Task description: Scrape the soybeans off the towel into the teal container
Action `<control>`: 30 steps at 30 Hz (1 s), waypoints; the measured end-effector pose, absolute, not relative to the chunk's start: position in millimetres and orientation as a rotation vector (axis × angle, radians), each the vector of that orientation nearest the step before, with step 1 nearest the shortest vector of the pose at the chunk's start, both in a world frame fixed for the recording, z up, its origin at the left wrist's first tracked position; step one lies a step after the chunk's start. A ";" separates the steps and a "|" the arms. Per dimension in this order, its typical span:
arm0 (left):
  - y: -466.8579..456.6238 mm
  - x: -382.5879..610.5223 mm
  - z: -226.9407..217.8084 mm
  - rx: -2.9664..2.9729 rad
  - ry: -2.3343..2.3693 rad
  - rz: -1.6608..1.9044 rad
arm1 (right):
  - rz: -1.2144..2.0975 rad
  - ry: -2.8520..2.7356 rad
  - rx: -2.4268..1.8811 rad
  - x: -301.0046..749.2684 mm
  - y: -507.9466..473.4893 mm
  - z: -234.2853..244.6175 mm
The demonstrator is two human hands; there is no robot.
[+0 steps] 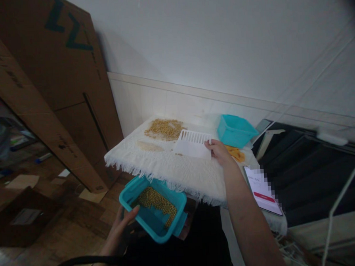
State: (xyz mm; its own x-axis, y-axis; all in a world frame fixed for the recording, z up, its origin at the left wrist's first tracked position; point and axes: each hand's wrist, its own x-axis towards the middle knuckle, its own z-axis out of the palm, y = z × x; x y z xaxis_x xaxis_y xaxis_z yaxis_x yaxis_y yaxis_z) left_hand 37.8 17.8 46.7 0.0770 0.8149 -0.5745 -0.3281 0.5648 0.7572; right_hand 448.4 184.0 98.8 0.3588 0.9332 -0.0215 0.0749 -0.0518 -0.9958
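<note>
My left hand (121,225) grips the near left rim of a teal plastic bin (153,213) held tilted below the table's front edge; yellow beans (157,201) lie inside it. My right hand (218,150) is closed on the right end of a white slotted scoop (192,144) resting on the white fringed cloth (173,169). A pile of yellow beans (164,129) lies on the cloth just beyond the scoop, with a paler smear of grains (150,146) to its left.
A second teal bin (235,130) stands at the back right of the table, with orange pieces (235,153) beside it. A phone (262,190) lies at the right edge. Large cardboard boxes (52,76) lean on the left; dark slatted surface to the right.
</note>
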 end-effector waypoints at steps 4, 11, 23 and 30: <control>18.5 37.1 44.9 0.494 1.208 0.906 | 0.850 -0.982 -1.410 449.4 186.7 96.3; 20.4 36.2 48.2 0.427 1.207 0.913 | 0.679 -1.082 -1.404 435.6 197.5 94.0; 15.4 37.7 48.8 0.492 1.172 0.922 | 0.747 -1.207 -1.315 427.5 190.3 100.4; 15.7 39.7 53.5 0.507 1.204 0.917 | 0.783 -1.244 -1.346 427.3 184.1 107.3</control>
State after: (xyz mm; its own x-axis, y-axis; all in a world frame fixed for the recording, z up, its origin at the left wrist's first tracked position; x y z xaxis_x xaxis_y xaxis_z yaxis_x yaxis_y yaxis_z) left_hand 39.7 15.7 53.5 0.0783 0.8203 -0.5665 -0.3288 0.5577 0.7621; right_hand 427.3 184.1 107.3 0.2329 0.9526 0.1959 0.2361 0.1400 -0.9616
